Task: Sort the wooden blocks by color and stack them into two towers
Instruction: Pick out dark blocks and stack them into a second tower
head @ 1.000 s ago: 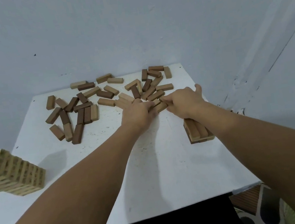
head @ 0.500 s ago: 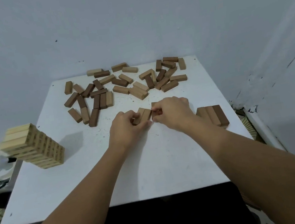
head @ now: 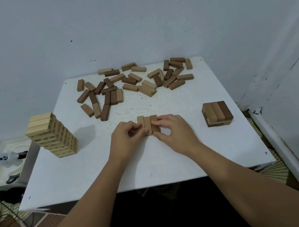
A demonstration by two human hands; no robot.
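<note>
Left hand (head: pixel 127 138) and right hand (head: pixel 174 132), fingers curled, pinch a row of three blocks (head: pixel 148 124) at table (head: pixel 152 166) centre; squaring the ends flush should let the row lift cleanly onto the dark stack (head: pixel 217 113) at right.

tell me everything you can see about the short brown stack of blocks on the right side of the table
The short brown stack stands on the white table near its right edge, apart from both hands. It looks like wood, in brown tones. Its top layer has three blocks side by side, touching, the rightmost clearly darkest. Beneath it lies a second layer set crosswise; anything lower cannot be made out. The stack sits squarely, and nothing but the table touches it.
</note>
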